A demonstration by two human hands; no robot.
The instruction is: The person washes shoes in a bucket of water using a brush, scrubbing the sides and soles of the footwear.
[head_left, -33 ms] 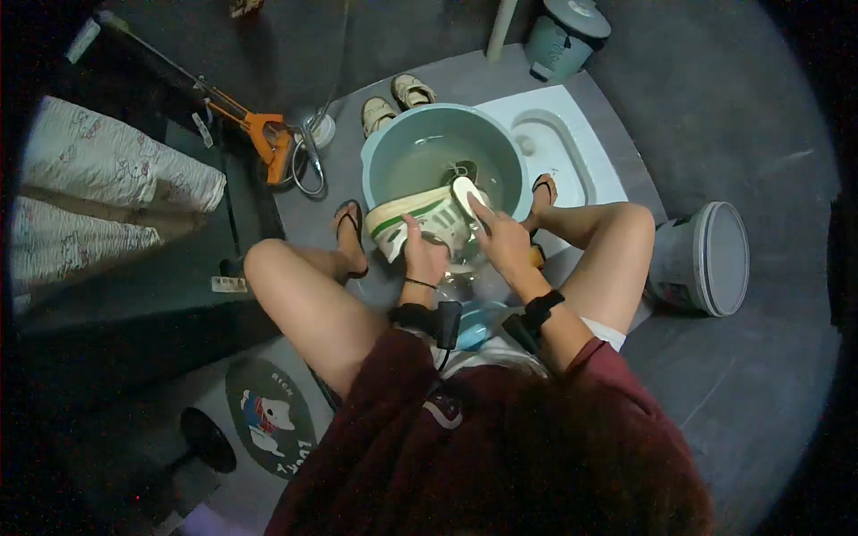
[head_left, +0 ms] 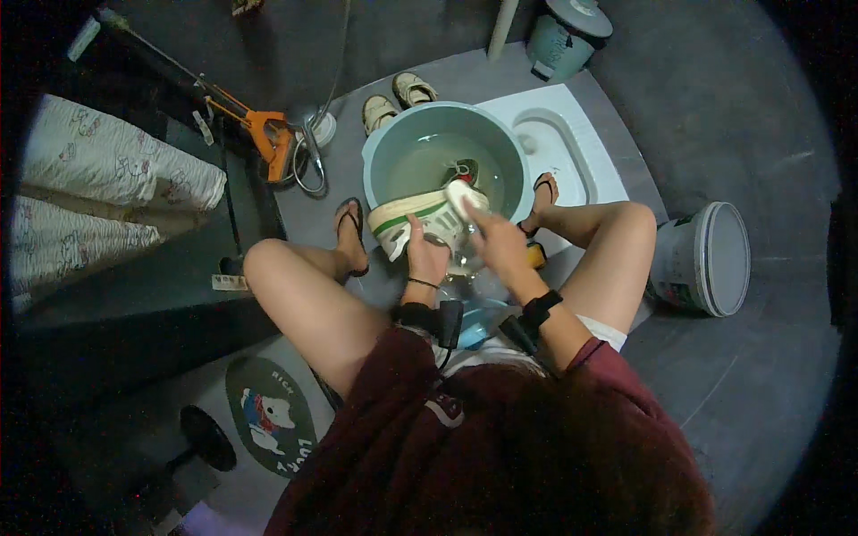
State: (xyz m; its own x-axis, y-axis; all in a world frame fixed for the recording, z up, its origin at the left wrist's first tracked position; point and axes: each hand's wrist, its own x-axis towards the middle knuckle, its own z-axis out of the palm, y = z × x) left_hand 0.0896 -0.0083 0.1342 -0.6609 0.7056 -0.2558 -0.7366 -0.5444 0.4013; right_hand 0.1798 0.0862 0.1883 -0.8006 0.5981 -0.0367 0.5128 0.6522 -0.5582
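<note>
My left hand [head_left: 426, 259] grips a white sneaker [head_left: 407, 225] with a green stripe along its sole, tilted over the near rim of a pale blue-green basin [head_left: 527, 174]. In my right hand [head_left: 500, 243] is a white-headed brush [head_left: 462, 194], pressed to the sneaker's right end; the hand is somewhat blurred. Cloudy water fills the basin. Beyond the brush, a dark item with a bit of red [head_left: 462, 170] pokes out of the water; its kind I cannot make out. Below my wrists a light blue vessel [head_left: 483, 323] partly shows.
Two pale shoes [head_left: 414, 89] stand behind the basin. A white squat toilet [head_left: 590, 165] lies to its right, with a lidded bin [head_left: 572, 40] beyond. A white bucket [head_left: 702, 259] lies at right. At left are an orange mop [head_left: 268, 138], a shower hose [head_left: 313, 165] and hanging cloth [head_left: 116, 161].
My right hand has moved the brush slightly to the left along the sneaker. The sneaker has shifted a little, still in my left hand.
</note>
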